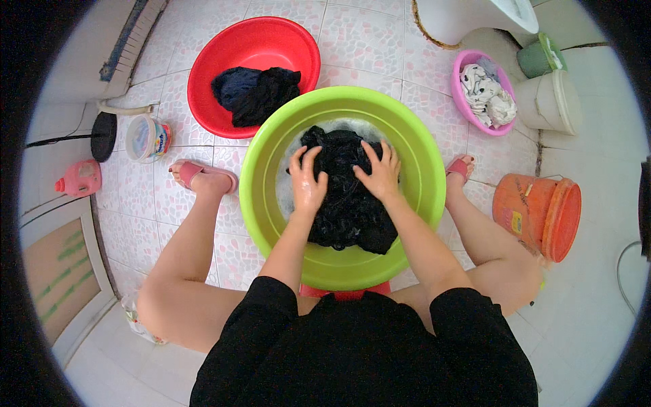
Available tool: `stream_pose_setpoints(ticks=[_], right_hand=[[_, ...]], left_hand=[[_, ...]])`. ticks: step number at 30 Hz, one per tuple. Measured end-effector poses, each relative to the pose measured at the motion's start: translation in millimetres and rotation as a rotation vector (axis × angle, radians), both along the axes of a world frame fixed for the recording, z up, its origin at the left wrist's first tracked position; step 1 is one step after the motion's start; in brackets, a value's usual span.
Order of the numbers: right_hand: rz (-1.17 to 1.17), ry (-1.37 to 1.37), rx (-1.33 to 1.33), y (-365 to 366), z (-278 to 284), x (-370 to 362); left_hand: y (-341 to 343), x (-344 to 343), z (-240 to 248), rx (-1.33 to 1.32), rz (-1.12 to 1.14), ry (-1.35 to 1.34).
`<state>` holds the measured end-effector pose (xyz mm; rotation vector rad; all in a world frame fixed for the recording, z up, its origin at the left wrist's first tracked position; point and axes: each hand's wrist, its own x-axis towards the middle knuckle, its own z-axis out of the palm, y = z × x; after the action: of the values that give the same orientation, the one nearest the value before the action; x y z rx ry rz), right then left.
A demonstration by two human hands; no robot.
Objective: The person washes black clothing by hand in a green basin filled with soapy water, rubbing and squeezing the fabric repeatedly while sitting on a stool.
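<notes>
A wet black garment [339, 193] lies bunched in a large green basin [420, 146], with soapy water [288, 180] around it. My left hand [308, 184] rests on the garment's left side, its fingers apart and slightly bent. On the upper right of the cloth lies my right hand [380, 171], fingers spread and thumb pointing inward. Both hands are open and touch the fabric; some fingertips sink into its folds. How the garment is made cannot be told.
Dark clothes lie in a red basin [203, 74] at far left. A pink basin [456, 91] with light clothes, a white bucket [546, 102] and an orange lidded bucket [519, 207] stand right. A small tub [141, 139] and pink bottle [83, 178] are left.
</notes>
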<state>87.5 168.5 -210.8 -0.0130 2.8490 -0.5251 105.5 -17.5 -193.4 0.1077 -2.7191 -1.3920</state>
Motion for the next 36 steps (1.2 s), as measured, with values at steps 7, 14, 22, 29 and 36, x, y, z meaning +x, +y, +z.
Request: stream_pose_setpoints(ticks=[7, 14, 22, 29, 36], right_hand=[[0.185, -0.177, 0.243, -23, -28, 6], [0.137, -0.347, 0.262, -27, -57, 3], [-0.036, -0.212, 0.041, -35, -58, -2], [-0.014, -0.029, -0.064, -25, -28, -46], [0.307, -0.496, 0.135, -35, 8, -43]], left_hand=[[23, 15, -42, -0.644, -0.24, -0.45], [12, 1, -84, -0.538, -0.361, -0.622], [-3, 22, -172, -0.614, -0.45, -0.865], [12, -29, -80, -0.314, -0.4, -0.748], [-1, -16, -27, 0.579, 0.357, -0.543]])
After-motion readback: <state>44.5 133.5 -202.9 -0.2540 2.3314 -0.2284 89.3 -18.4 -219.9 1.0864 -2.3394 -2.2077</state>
